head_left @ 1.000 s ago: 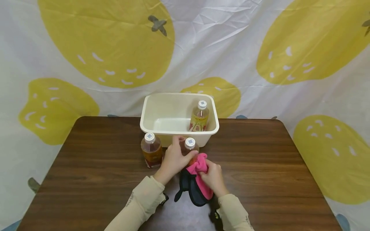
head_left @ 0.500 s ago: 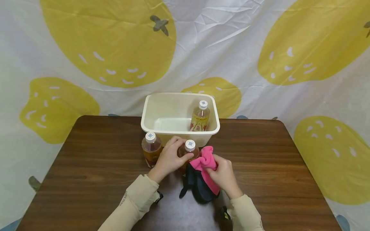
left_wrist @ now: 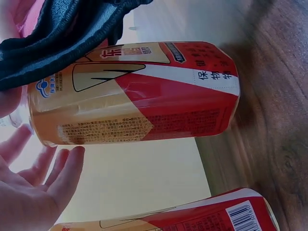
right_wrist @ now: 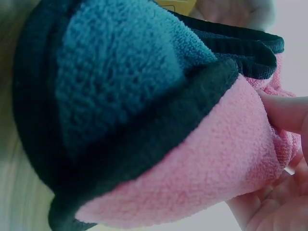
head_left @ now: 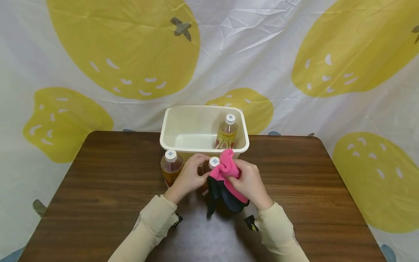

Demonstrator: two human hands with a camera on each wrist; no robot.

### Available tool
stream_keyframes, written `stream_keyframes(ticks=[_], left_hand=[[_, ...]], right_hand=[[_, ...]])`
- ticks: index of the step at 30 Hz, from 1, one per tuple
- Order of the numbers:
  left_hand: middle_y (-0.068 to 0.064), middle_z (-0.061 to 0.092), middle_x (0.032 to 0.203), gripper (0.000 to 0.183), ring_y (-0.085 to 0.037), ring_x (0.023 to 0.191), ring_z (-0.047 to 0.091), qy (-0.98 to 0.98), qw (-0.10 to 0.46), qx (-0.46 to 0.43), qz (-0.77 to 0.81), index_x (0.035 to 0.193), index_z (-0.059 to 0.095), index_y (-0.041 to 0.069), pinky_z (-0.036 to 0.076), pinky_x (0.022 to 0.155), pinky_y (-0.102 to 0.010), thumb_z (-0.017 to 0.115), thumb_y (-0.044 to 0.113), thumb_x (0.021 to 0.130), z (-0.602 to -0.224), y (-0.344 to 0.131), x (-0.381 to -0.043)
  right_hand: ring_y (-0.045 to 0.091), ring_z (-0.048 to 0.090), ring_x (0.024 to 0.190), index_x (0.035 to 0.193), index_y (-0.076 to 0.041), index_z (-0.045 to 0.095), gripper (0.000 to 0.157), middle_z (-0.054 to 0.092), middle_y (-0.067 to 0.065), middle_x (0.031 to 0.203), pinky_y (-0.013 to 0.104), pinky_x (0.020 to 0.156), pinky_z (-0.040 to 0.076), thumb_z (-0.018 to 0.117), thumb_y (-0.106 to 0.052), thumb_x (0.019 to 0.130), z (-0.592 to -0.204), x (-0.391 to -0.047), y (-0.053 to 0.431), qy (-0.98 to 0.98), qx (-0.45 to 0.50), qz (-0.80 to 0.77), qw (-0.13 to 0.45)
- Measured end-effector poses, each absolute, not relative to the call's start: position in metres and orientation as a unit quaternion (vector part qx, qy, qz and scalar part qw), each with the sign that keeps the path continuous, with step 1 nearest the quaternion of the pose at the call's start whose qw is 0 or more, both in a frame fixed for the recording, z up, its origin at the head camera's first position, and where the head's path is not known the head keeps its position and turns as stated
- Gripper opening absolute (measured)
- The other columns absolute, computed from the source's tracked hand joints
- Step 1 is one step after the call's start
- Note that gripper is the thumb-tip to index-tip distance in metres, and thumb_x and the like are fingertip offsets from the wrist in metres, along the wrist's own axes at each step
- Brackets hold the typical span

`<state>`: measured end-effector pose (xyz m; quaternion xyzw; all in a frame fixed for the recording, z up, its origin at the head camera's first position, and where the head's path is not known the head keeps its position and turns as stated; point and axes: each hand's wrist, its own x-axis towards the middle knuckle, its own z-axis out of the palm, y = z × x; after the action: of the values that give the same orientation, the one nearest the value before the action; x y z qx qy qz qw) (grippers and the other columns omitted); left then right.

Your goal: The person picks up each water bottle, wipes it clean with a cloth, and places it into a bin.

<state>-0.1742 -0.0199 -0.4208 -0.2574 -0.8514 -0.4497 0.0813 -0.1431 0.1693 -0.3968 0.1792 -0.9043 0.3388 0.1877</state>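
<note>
A drink bottle (left_wrist: 139, 96) with a white cap, amber contents and a red and yellow label stands upright on the table, in front of the cream bin (head_left: 190, 123). Around its upper part my left hand (head_left: 190, 174) holds it, thumb on the near side and fingers on the far side. My right hand (head_left: 252, 182) grips a bunched cloth (head_left: 230, 173), pink on one face and dark teal on the other with a black border. The cloth lies against the bottle's near right side, covering part of it. In the right wrist view the cloth's folds fill most of the picture.
A second bottle (head_left: 171, 171) stands just left of my left hand, close by the bin's front. Inside the bin, at its right end, stands a third bottle (head_left: 226, 134). Behind the brown wooden table (head_left: 314, 189) hangs a white curtain (head_left: 248, 54) with yellow fruit prints.
My right hand has gone right with the cloth, then back up and left against the bottle. My left hand has shifted slightly left around the bottle's top.
</note>
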Motion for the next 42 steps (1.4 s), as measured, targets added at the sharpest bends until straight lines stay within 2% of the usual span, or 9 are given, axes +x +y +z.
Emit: stream_keyframes(ticks=[8, 14, 24, 34, 38, 42], left_hand=[[-0.013, 0.061, 0.104, 0.037, -0.023, 0.088, 0.056, -0.861, 0.069, -0.253, -0.436, 0.108, 0.06, 0.0, 0.048, 0.077, -0.036, 0.069, 0.008, 0.073, -0.42, -0.02, -0.174], [-0.011, 0.062, 0.096, 0.033, -0.02, 0.078, 0.056, -0.86, 0.079, -0.242, -0.442, 0.104, 0.061, 0.001, 0.049, 0.069, -0.032, 0.069, 0.006, 0.073, -0.42, -0.016, -0.173], [-0.012, 0.063, 0.097, 0.032, -0.023, 0.082, 0.059, -0.852, 0.087, -0.229, -0.463, 0.101, 0.062, 0.0, 0.051, 0.07, -0.035, 0.073, 0.008, 0.072, -0.421, -0.015, -0.174], [-0.011, 0.062, 0.101, 0.035, -0.023, 0.084, 0.058, -0.853, 0.061, -0.222, -0.468, 0.104, 0.062, 0.002, 0.051, 0.068, -0.036, 0.074, 0.015, 0.074, -0.423, -0.017, -0.171], [-0.01, 0.062, 0.1, 0.034, -0.022, 0.082, 0.057, -0.85, 0.063, -0.222, -0.473, 0.104, 0.063, 0.003, 0.051, 0.066, -0.035, 0.074, 0.015, 0.074, -0.422, -0.016, -0.171], [-0.011, 0.062, 0.099, 0.033, -0.021, 0.08, 0.055, -0.848, 0.065, -0.224, -0.475, 0.103, 0.063, 0.003, 0.05, 0.065, -0.034, 0.074, 0.014, 0.074, -0.422, -0.016, -0.172]], right_hand=[[0.015, 0.053, 0.062, 0.082, -0.004, 0.065, 0.023, 0.063, 0.006, 0.072, 0.031, 0.058, 0.047, 0.079, -0.005, 0.064, -0.397, -0.145, 0.166, -0.908, 0.18, 0.328, 0.19], [0.016, 0.054, 0.061, 0.08, -0.003, 0.064, 0.02, 0.063, 0.007, 0.071, 0.032, 0.058, 0.047, 0.077, -0.003, 0.065, -0.403, -0.144, 0.165, -0.907, 0.169, 0.33, 0.2], [0.015, 0.046, 0.053, 0.069, -0.005, 0.058, 0.018, 0.057, 0.004, 0.06, 0.029, 0.052, 0.042, 0.073, 0.003, 0.063, -0.42, -0.138, 0.166, -0.902, 0.15, 0.35, 0.203], [0.015, 0.045, 0.052, 0.069, -0.004, 0.059, 0.016, 0.059, 0.005, 0.059, 0.026, 0.047, 0.039, 0.069, 0.004, 0.061, -0.489, -0.133, 0.167, -0.917, 0.088, 0.364, 0.139], [0.017, 0.046, 0.053, 0.07, -0.003, 0.059, 0.015, 0.059, 0.007, 0.06, 0.028, 0.049, 0.04, 0.068, 0.005, 0.061, -0.497, -0.135, 0.167, -0.921, 0.077, 0.361, 0.124], [0.015, 0.044, 0.053, 0.069, -0.004, 0.059, 0.014, 0.057, 0.005, 0.058, 0.026, 0.049, 0.038, 0.071, 0.003, 0.063, -0.488, -0.136, 0.17, -0.923, 0.084, 0.359, 0.11]])
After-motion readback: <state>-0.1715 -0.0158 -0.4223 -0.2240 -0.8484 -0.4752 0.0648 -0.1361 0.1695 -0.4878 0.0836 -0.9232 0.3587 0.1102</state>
